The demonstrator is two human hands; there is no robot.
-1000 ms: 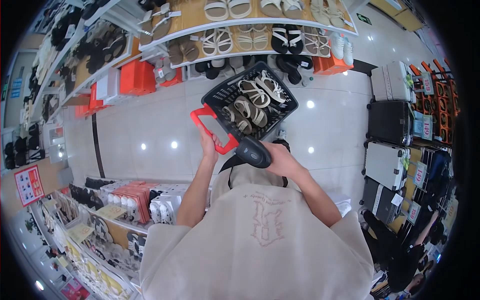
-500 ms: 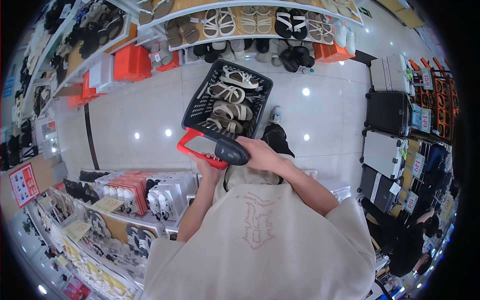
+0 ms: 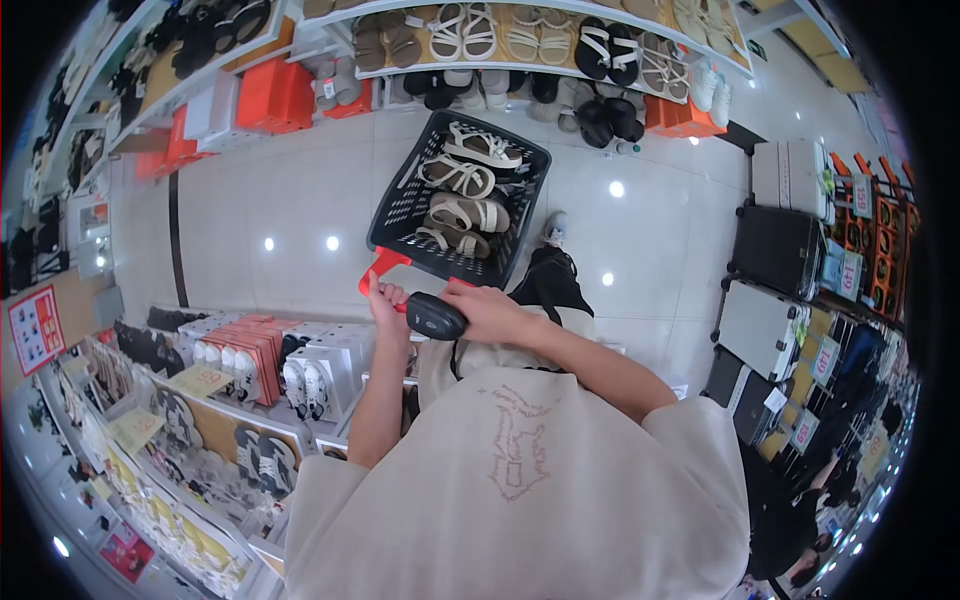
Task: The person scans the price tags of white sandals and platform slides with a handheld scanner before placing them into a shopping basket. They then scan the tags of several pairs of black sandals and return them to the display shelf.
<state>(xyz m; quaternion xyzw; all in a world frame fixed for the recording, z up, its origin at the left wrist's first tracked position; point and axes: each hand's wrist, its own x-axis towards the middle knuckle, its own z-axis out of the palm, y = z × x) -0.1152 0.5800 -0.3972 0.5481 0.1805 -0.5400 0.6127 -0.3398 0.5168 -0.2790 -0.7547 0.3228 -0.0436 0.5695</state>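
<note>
A black plastic basket (image 3: 395, 215) with several strappy sandals (image 3: 458, 177) inside stands on the floor ahead of me. Its red handle (image 3: 385, 264) reaches back toward my body. My left hand (image 3: 386, 302) is closed around the left part of that handle. Beside it, my right hand (image 3: 490, 315) is wrapped round a dark rounded device (image 3: 436, 316), close to the handle's right end. The palm side of my right hand is hidden.
A sandal shelf (image 3: 560, 72) crosses the far side, with orange boxes (image 3: 275, 95) below its left part. Shoe displays (image 3: 215, 400) stand at lower left. Suitcases (image 3: 775, 245) line the right side, and a person in black (image 3: 785, 520) is at lower right.
My left hand has shifted up and left along the handle. The dark device and my right hand have moved slightly left and down. The view has shifted a little, and the person has moved lower.
</note>
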